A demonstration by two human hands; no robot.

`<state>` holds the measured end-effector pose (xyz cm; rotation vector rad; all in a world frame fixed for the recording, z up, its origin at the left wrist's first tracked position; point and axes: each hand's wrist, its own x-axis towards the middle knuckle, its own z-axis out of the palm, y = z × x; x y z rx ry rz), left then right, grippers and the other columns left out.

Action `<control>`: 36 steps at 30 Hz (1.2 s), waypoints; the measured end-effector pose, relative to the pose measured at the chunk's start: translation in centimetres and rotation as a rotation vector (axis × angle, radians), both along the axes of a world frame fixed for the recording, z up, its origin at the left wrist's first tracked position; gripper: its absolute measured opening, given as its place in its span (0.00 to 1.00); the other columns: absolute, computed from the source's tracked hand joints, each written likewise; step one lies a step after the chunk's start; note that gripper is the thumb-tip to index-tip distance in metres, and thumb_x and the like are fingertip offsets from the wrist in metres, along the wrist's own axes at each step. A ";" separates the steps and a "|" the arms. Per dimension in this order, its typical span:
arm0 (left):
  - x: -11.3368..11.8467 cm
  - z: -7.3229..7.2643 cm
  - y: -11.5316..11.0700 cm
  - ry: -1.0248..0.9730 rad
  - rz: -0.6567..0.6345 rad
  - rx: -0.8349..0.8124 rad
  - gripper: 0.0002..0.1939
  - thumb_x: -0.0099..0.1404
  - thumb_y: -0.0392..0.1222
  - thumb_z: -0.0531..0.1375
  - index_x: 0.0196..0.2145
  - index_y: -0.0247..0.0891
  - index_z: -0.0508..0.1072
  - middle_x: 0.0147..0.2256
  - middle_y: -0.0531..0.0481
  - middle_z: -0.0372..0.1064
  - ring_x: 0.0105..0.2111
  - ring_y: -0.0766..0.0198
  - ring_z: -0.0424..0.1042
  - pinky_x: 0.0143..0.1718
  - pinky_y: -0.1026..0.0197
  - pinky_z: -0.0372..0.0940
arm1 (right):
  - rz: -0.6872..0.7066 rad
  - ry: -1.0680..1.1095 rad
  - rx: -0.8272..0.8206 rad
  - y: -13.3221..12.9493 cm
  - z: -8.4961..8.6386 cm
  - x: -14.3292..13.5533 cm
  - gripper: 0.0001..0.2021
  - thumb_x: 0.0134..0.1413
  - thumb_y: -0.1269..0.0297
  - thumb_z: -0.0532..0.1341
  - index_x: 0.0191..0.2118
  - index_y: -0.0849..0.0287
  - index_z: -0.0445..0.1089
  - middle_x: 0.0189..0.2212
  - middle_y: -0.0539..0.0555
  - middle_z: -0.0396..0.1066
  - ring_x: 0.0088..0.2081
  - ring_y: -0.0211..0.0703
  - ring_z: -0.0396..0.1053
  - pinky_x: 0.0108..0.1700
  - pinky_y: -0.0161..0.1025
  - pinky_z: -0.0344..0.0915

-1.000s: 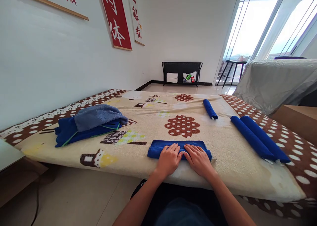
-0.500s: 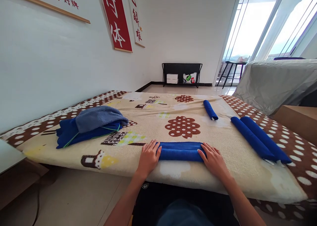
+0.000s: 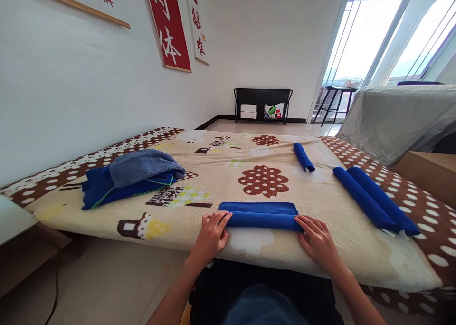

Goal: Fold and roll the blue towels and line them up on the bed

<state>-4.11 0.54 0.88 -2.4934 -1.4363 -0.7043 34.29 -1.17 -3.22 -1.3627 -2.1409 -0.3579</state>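
A blue towel (image 3: 263, 220) lies near the front edge of the cream blanket (image 3: 213, 182), its near part rolled into a tube and a short flat strip showing beyond it. My left hand (image 3: 213, 234) curls its fingers over the left end of the roll. At the right end, my right hand (image 3: 318, 242) has its fingers bent on the roll, thumb on the near side. Two rolled blue towels (image 3: 366, 199) lie side by side to the right, and a smaller blue roll (image 3: 303, 157) is farther back.
On the left of the bed lies a loose heap of blue and grey-blue cloths (image 3: 131, 175). A white surface (image 3: 16, 218) stands at the left edge. A cardboard box (image 3: 427, 173) and a plastic-covered piece (image 3: 395, 118) stand beyond the bed's right side.
Both hands have drawn back slightly toward me, and their fingers have bent round the ends of the roll. More of the flat strip's corners now shows.
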 end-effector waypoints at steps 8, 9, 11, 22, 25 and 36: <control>0.7 -1.3 0.4 -0.096 0.025 0.059 0.27 0.61 0.27 0.51 0.57 0.39 0.67 0.53 0.42 0.69 0.56 0.52 0.65 0.56 0.49 0.55 | 0.015 0.064 0.044 0.5 -0.3 -0.3 0.22 0.60 0.67 0.56 0.60 0.53 0.64 0.55 0.53 0.70 0.56 0.46 0.66 0.56 0.46 0.63; 0.8 -1.5 0.3 -0.109 0.029 0.061 0.27 0.61 0.27 0.51 0.57 0.39 0.67 0.53 0.42 0.69 0.56 0.52 0.65 0.56 0.49 0.55 | 0.017 0.065 0.047 0.5 -0.3 -0.3 0.22 0.60 0.67 0.56 0.60 0.53 0.64 0.55 0.53 0.70 0.56 0.46 0.66 0.55 0.46 0.63; 0.7 -1.7 0.2 -0.127 0.038 0.053 0.27 0.61 0.27 0.51 0.57 0.40 0.67 0.53 0.42 0.69 0.56 0.52 0.65 0.56 0.49 0.55 | 0.015 0.068 0.047 0.4 -0.3 -0.3 0.22 0.60 0.67 0.56 0.60 0.53 0.64 0.55 0.52 0.70 0.55 0.46 0.67 0.55 0.46 0.63; 0.6 1.0 2.4 -0.081 -0.002 -0.095 0.24 0.61 0.30 0.51 0.54 0.41 0.68 0.51 0.44 0.71 0.52 0.51 0.66 0.54 0.48 0.53 | -0.035 0.085 -0.083 2.5 2.4 -1.4 0.18 0.55 0.70 0.56 0.51 0.57 0.70 0.46 0.55 0.74 0.50 0.48 0.68 0.55 0.48 0.61; 0.5 1.9 2.6 -0.069 -0.020 -0.120 0.23 0.61 0.30 0.51 0.53 0.38 0.68 0.48 0.43 0.71 0.49 0.52 0.67 0.54 0.48 0.54 | -0.020 0.098 -0.166 2.5 3.2 -1.6 0.17 0.55 0.71 0.54 0.50 0.57 0.69 0.44 0.54 0.73 0.48 0.47 0.67 0.53 0.48 0.61; 3.5 3.9 3.3 0.156 0.005 -0.101 0.20 0.64 0.30 0.50 0.51 0.36 0.70 0.48 0.40 0.72 0.49 0.50 0.68 0.56 0.43 0.52 | -0.090 0.024 -0.053 2.9 3.8 -4.4 0.21 0.59 0.72 0.51 0.55 0.58 0.69 0.52 0.57 0.71 0.54 0.50 0.66 0.57 0.51 0.60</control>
